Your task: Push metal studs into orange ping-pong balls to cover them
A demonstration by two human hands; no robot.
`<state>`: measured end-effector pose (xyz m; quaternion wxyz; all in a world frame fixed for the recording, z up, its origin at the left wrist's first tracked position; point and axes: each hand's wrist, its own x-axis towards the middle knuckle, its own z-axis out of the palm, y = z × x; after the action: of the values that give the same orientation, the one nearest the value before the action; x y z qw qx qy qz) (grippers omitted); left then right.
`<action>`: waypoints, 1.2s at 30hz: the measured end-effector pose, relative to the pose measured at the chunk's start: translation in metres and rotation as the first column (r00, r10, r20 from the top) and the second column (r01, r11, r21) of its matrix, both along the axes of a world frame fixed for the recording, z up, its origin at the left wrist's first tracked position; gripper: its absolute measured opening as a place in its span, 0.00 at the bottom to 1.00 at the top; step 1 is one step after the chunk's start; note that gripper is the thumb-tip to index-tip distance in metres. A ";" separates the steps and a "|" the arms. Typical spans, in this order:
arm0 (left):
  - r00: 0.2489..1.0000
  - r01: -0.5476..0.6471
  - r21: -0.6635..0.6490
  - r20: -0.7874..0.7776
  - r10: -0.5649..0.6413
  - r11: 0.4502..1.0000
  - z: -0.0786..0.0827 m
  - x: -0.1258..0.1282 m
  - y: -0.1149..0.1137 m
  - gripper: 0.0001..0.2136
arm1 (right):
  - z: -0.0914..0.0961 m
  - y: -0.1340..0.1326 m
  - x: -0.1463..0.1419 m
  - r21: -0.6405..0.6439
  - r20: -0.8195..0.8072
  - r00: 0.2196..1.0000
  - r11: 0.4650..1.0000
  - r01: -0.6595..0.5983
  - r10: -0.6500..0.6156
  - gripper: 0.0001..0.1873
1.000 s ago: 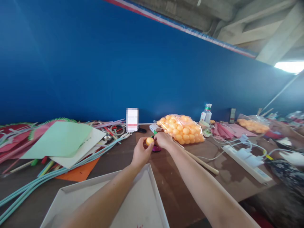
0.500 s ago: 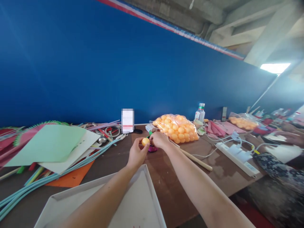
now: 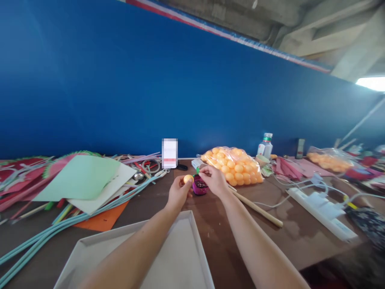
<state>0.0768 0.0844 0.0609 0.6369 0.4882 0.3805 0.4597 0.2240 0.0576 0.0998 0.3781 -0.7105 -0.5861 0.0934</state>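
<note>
Between the thumb and fingers of my left hand (image 3: 178, 192) is an orange ping-pong ball (image 3: 188, 178). My right hand (image 3: 214, 179) is just to its right, with thumb and index finger pinched together. Whatever those fingertips hold is too small to make out. A small green thing (image 3: 197, 170) shows right beside them. Below my right fingertips sits a small purple container (image 3: 198, 188) with dark contents, partly covered by my hands. My left forearm crosses above a shallow white tray (image 3: 197, 245).
A clear bag of orange balls (image 3: 237, 166) lies behind my right hand, near a wooden stick (image 3: 260, 209). Coloured papers (image 3: 81, 176) and light-blue tubes (image 3: 99, 212) cover the left side. A power strip (image 3: 321, 214), cables and a bottle (image 3: 265, 146) are at right.
The view has turned slightly left. My right hand has drawn away from the ball and now sits over the purple container, more of which shows. My left hand keeps the ball.
</note>
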 end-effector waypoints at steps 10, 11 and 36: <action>0.921 0.178 -0.256 0.383 -0.069 0.950 0.006 -0.006 0.008 0.14 | -0.015 -0.023 -0.016 0.245 -0.629 0.744 0.966 -0.086 0.226 0.16; 0.908 0.195 -0.249 0.410 -0.079 0.949 0.006 -0.006 0.008 0.14 | -0.017 -0.024 -0.019 0.232 -0.651 0.723 0.968 -0.098 0.230 0.17; 0.872 0.218 -0.126 0.471 -0.135 0.968 0.004 -0.006 0.004 0.18 | -0.036 -0.021 -0.031 0.275 -0.540 0.808 0.957 -0.095 0.236 0.17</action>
<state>0.0709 0.0883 0.0651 0.7885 0.3406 0.2117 0.4663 0.1926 0.0367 0.0641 0.6067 -0.5465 -0.5140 0.2628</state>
